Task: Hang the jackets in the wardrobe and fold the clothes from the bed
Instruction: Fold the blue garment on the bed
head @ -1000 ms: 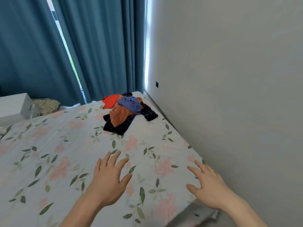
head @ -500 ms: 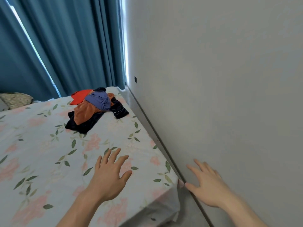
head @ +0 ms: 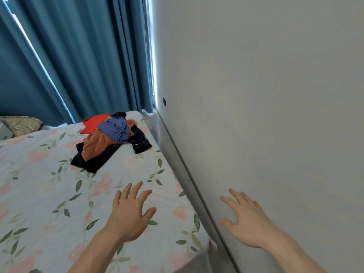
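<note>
A heap of clothes lies at the far right corner of the bed, which has a floral sheet. In the heap, a blue-violet garment sits on top, a rust-orange one under it, a red one behind, and a dark navy one at the bottom. My left hand hovers over the near part of the bed with fingers spread, holding nothing. My right hand is stretched out in front of the wall, fingers straight and empty. Both hands are well short of the heap.
A plain grey wall runs along the bed's right side, with a narrow gap between. Blue curtains hang behind the bed. A patterned pillow lies at the far left. The bed's near right corner is beside my right arm.
The view has swung to the right, so the bed and heap shifted left in view and the wall fills more of it. Both hands stay outstretched and empty.
</note>
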A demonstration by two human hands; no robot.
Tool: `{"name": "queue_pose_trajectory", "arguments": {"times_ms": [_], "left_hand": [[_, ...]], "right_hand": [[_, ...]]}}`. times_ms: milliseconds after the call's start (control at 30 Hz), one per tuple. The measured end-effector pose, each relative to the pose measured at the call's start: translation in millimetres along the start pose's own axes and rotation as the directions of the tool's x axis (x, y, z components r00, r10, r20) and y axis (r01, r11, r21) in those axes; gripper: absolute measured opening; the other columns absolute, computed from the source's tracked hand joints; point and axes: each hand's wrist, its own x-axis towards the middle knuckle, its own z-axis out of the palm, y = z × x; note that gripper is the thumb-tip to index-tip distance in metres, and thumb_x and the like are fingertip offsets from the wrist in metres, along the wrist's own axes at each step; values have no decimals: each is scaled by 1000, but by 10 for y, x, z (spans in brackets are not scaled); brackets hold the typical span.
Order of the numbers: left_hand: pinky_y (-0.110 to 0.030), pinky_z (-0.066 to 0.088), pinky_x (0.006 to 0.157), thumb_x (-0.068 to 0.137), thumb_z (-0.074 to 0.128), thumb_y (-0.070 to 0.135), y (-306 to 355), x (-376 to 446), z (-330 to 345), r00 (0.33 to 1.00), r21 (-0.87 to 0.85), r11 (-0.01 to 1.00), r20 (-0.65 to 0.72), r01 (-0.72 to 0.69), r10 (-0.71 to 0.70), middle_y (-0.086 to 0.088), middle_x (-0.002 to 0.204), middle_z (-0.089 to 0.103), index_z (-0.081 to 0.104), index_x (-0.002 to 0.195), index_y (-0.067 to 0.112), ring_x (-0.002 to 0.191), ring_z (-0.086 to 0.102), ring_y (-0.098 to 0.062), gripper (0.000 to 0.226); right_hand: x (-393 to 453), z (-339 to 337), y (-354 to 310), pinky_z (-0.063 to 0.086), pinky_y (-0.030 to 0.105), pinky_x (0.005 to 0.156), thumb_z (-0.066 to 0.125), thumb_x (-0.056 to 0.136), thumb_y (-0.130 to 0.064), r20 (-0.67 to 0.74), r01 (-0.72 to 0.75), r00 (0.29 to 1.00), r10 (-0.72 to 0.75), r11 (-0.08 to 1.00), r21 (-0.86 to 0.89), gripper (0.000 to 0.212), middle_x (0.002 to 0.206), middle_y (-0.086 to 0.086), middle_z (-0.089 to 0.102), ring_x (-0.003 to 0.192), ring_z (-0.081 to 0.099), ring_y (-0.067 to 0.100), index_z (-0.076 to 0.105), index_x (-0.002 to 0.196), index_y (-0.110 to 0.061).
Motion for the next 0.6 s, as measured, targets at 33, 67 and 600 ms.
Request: {"name": "queue_pose_trajectory", "arguments": {"times_ms": [33,67,600], "left_hand": [[-48,-6,128,102,35,64,27,89,-10,1000,8,1000,-1,-6,6,9,172,-3,25,159,42,158,-11,-23,61],[-47,-6,128,102,34,64,51,159,-26,1000,12,1000,-7,-6,6,10,172,-3,26,158,42,158,-11,-23,61],[-48,-5,127,84,13,71,472,781,208,853,-51,852,-5,521,-522,8,172,-6,22,159,44,158,-11,-25,80]], "right_hand": [[86,-65,23,1,47,129,44,102,-57,4,5,1000,-5,1000,-10,71,173,-7,-9,160,-8,23,12,163,-40],[170,-127,36,1,47,129,44,102,-57,10,10,1000,-10,1000,-15,71,173,-7,-9,160,-7,23,12,163,-40],[2563,-801,-121,5,56,127,46,102,-54,243,437,895,-375,850,-295,74,173,4,-1,159,0,33,16,164,-29]]}}
